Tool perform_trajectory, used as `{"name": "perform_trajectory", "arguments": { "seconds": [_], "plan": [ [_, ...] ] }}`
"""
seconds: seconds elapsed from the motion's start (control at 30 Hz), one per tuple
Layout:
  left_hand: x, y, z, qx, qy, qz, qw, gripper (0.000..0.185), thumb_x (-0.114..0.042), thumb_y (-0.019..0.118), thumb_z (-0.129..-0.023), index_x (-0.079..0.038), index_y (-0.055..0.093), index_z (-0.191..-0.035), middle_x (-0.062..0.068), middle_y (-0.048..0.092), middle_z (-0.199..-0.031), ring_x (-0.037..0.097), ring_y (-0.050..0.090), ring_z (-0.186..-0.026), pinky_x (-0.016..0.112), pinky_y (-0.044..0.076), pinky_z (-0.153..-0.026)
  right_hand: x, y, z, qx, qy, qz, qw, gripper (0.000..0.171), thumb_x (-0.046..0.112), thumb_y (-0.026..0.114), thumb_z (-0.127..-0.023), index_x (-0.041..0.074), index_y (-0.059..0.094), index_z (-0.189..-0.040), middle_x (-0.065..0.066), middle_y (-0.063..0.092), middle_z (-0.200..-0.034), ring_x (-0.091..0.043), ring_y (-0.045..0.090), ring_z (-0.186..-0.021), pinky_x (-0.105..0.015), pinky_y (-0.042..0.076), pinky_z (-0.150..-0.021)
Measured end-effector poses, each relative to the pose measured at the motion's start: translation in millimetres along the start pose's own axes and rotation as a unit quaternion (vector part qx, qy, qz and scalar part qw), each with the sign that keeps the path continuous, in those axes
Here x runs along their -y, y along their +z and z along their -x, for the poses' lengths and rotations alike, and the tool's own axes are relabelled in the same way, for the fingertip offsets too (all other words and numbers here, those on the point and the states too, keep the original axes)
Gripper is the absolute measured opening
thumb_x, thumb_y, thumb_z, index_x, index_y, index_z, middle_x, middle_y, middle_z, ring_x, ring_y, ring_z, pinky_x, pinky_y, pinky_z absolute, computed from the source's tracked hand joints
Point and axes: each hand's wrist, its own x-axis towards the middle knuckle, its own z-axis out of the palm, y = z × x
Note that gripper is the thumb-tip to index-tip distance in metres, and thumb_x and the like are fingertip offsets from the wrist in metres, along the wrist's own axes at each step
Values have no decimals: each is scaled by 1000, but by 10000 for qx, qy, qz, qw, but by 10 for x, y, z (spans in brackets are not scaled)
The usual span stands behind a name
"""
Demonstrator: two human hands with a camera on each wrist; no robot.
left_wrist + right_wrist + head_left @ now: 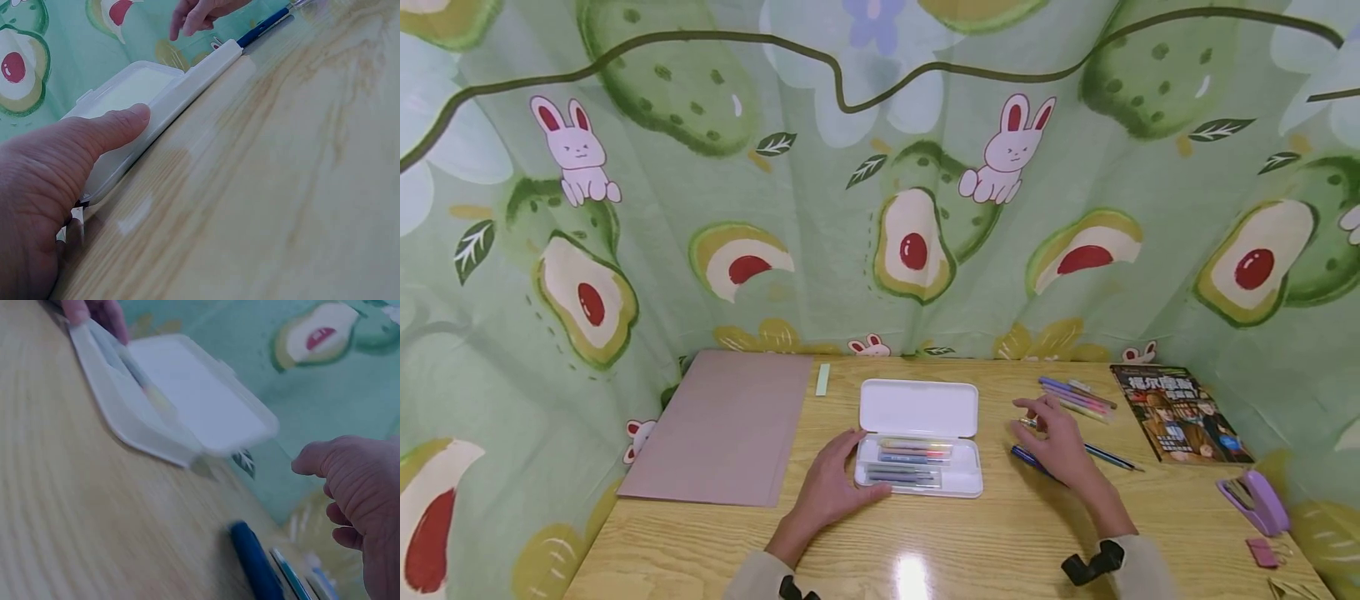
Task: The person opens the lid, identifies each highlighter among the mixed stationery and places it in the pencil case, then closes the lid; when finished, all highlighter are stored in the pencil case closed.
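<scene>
A white pencil case (958,481) stands with its lid (919,407) raised, several pens and pencils (904,457) lying inside in clear holders. My left hand (835,479) grips the case at its left end, thumb along the front edge and fingers at the back corner. Over the table to the right of the case, my right hand (1054,437) holds nothing, its fingers loosely bent. Close below it lie a blue pen (1028,459) and a dark pencil (1108,457), both partly hidden by the hand. In the right wrist view the blue pen (255,562) shows below the hand.
Several coloured pens (1078,398) lie behind the right hand, near a comic-style book (1180,414). At the right edge are a purple stapler (1258,502) and a pink binder clip (1262,552). A grey-pink folder (722,429) and a pale green strip (823,380) lie at left.
</scene>
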Motion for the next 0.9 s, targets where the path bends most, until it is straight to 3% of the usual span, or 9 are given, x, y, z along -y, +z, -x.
{"name": "perform_trajectory", "arguments": {
  "seconds": [0.27, 0.5, 0.9],
  "plan": [
    [18, 12, 4, -43, 47, 12, 10000, 98, -70, 83, -75, -15, 55, -151, 15, 53, -154, 39, 48, -143, 62, 42, -112, -504, -406, -3, 73, 844, 372, 9957, 35, 8, 74, -97, -7, 66, -127, -18, 54, -98, -23, 42, -80, -34, 36, -66],
    [22, 14, 1, -101, 111, 49, 9999, 97, -69, 84, -75, -15, 55, -151, 15, 54, -153, 39, 48, -143, 62, 42, -112, -839, -571, 18, 139, 934, 900, 9915, 32, 4, 75, -93, -9, 69, -121, -14, 54, -87, -29, 43, -84, -42, 28, -74],
    [30, 8, -3, -14, 64, 66, 10000, 98, -71, 82, -76, -17, 54, -152, 13, 53, -154, 38, 47, -144, 61, 42, -112, -934, -548, 56, 424, 1421, 1180, 9819, 20, 10, 74, -95, -5, 70, -107, -23, 53, -99, -37, 41, -91, -48, 29, -74]
  ]
}}
